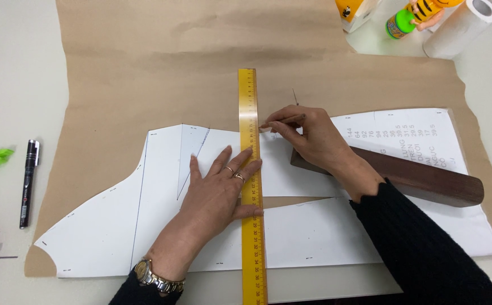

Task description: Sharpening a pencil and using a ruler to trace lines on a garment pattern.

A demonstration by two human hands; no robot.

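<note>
My left hand (pixel 220 189) lies flat, fingers spread, pinning the yellow ruler (pixel 252 186) upright across the white pattern (pixel 291 237) on brown paper (pixel 144 73). My right hand (pixel 308 138) pinches a pencil (pixel 284 120) at the ruler's edge. Pattern already cut; this line seems barely begun.

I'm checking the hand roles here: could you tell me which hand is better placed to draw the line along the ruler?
The right hand: it holds the pencil beside the yellow ruler, while the left hand lies flat on the ruler.
</note>
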